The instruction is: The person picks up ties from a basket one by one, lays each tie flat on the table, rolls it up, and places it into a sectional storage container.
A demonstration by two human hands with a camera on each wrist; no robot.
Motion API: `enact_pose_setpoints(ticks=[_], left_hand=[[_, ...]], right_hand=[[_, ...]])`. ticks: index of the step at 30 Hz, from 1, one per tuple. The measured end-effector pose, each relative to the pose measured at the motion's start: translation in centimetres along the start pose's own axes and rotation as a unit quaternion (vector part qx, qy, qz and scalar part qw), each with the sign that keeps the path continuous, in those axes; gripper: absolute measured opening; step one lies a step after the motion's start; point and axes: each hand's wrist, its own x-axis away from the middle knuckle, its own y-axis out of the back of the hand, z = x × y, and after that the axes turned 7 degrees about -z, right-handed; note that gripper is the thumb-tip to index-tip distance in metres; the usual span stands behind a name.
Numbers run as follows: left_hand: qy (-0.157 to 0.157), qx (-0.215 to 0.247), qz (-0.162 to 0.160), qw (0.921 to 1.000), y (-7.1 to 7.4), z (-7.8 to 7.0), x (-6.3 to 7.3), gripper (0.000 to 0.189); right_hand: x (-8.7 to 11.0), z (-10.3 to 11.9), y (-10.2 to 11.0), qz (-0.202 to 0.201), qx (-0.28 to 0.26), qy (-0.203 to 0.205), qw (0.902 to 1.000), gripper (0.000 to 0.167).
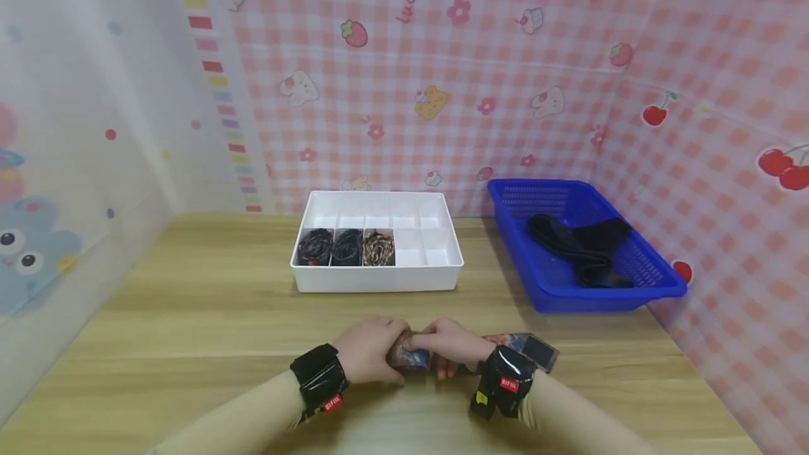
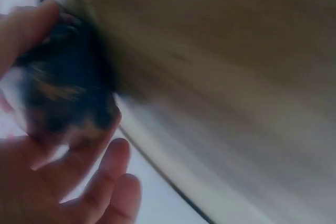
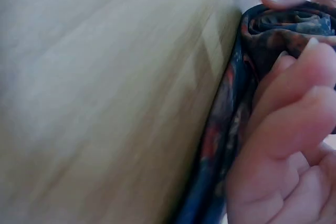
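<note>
A dark blue floral fabric strip lies on the table, partly wound into a roll [image 1: 413, 359]. My left hand [image 1: 369, 351] grips the roll from the left; in the left wrist view its thumb and fingers lie around the blue patterned cloth [image 2: 63, 90]. From the right, my right hand [image 1: 451, 343] holds the same roll, thumb on top. In the right wrist view its curled fingers [image 3: 294, 108] press against the coiled layers [image 3: 289, 24]. The flat tail [image 1: 521, 344] of the strip runs out rightward behind the right wrist, ending in a dark patch.
Behind the hands stands a white divided box [image 1: 379, 278], three front-left compartments holding rolled fabric [image 1: 378, 249]. A blue basket [image 1: 550, 300] at the right holds black fabric [image 1: 584, 241]. Patterned cloth walls [image 1: 404, 125] close off the back and sides of the wooden table [image 1: 221, 314].
</note>
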Motion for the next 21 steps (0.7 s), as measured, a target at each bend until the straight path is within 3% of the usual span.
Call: enact_pose_setpoints(ticks=[3, 10, 16, 21], left_hand=[[0.007, -0.010, 0.008, 0.9999, 0.0, 0.5, 0.2, 0.050], [0.021, 0.053, 0.014, 0.9983, 1.9, 1.0, 0.9, 0.034], [0.040, -0.001, 0.008, 0.9992, 2.8, 0.4, 1.2, 0.032], [0.034, -0.029, 0.001, 0.9990, 2.4, 0.2, 1.9, 0.035]], right_hand=[[0.1, -0.1, 0.1, 0.009, -0.006, -0.009, 0.9999, 0.033], [-0.3, 0.0, 0.0, 0.024, -0.006, -0.008, 0.9997, 0.035], [-0.8, 0.2, -0.9, -0.019, 0.030, 0.054, 0.9979, 0.030], [-1.0, 0.8, -2.1, -0.017, 0.040, 0.092, 0.9948, 0.021]])
